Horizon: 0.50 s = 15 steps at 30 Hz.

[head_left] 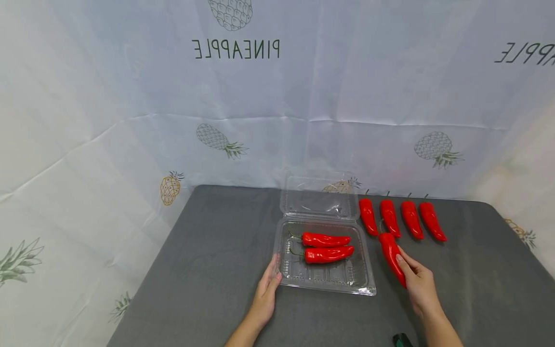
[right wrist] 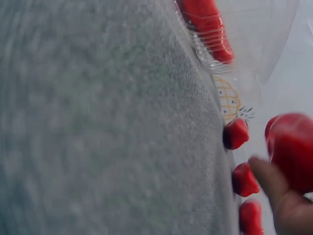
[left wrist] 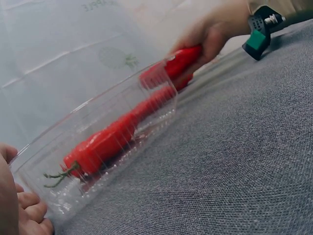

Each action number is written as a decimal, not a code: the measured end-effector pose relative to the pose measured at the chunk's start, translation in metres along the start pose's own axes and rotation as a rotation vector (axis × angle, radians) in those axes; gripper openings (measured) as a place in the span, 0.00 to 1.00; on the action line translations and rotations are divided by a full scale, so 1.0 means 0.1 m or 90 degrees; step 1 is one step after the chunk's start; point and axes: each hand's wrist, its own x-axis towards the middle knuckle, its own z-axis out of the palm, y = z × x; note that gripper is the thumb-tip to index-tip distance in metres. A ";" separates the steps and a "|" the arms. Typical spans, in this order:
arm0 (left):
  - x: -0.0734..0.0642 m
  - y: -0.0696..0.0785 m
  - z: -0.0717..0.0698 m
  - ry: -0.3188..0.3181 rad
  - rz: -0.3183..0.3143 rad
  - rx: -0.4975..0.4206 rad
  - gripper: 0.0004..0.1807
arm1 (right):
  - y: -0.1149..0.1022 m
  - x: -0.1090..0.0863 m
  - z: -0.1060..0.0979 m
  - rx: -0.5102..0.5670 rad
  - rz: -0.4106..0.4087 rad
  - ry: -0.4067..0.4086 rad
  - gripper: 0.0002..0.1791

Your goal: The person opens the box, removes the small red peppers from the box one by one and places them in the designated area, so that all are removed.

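Note:
My left hand point(head_left: 264, 291) holds the near left corner of a clear plastic clamshell box point(head_left: 321, 284), its thumb at the rim. Inside lie two long red peppers, one point(head_left: 326, 239) behind the other point(head_left: 329, 254), green stems pointing left. To the right of the box, my right hand point(head_left: 418, 284) grips another red pepper point(head_left: 392, 255) near its lower end, stem pointing away from me. The right wrist view shows this pepper point(right wrist: 293, 147) blurred and close up, with a finger against it.
Behind the right hand, several red peppers point(head_left: 411, 219) lie in a row, stems toward the back. The box's lid point(head_left: 318, 197) stands open at the back of the grey table point(head_left: 208, 270), near a pineapple-printed curtain point(head_left: 368, 86). A wrist camera strap point(head_left: 402, 340) shows beside the right wrist.

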 end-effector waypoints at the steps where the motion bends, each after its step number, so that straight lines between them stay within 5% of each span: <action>1: 0.00 0.00 0.00 -0.001 0.002 -0.002 0.29 | 0.02 0.02 0.00 0.001 0.004 0.012 0.36; 15: 0.00 -0.01 0.00 -0.004 0.000 0.000 0.29 | 0.12 0.11 0.01 -0.120 -0.020 0.080 0.32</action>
